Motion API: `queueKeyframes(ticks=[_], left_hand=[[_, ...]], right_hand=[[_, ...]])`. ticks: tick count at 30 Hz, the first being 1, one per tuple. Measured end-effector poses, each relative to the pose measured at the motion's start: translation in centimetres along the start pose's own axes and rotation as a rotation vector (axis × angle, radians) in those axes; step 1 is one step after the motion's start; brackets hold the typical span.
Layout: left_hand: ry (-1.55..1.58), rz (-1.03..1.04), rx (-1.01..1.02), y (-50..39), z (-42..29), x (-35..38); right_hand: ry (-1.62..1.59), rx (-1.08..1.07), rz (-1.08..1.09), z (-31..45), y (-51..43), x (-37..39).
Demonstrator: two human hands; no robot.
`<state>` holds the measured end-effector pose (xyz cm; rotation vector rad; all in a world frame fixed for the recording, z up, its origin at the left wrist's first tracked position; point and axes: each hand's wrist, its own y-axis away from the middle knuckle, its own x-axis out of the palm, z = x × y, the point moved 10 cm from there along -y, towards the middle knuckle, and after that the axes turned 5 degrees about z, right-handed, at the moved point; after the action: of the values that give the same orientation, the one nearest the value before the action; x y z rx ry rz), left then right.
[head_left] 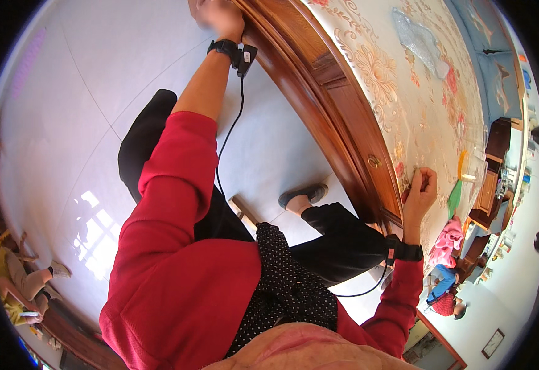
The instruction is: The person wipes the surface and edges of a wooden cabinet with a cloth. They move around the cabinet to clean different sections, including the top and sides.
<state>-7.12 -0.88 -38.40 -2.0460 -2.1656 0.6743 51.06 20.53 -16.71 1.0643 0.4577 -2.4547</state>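
Observation:
My left hand [218, 18] is at the top edge of the view, beside the wooden rim [269, 51] of a table. It is blurred and partly cut off, so what it touches is unclear. My right hand [423, 188] rests at the near edge of the patterned tablecloth [376, 64], thumb and fingertips drawn together. Whether something small sits between them cannot be made out. Close by on the cloth are a clear jar with an orange rim [470, 167] and a green leaf-shaped piece [454, 200]. Farther along lies a crumpled clear plastic wrapper [420, 44].
A drawer with a brass ring pull [374, 161] is set in the table's side. Black cables [223, 152] hang from both wrist devices. Pink cloth [447, 240] is beyond my right hand. One person [445, 303] sits at right, another [19, 296] at left. Blue seating [496, 69] stands behind.

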Motion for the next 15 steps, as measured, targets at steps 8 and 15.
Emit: queueKeyframes(ticks=[8, 15], left_hand=[[-0.068, -0.031, 0.061, -7.0, 5.2, 1.1], [0.002, -0.049, 0.094, -12.1, 8.2, 1.1]], right_hand=[[0.093, 0.059, 0.012, 0.0, 0.3, -0.3], [0.237, -0.040, -0.004, 1.1, 0.3, -0.5]])
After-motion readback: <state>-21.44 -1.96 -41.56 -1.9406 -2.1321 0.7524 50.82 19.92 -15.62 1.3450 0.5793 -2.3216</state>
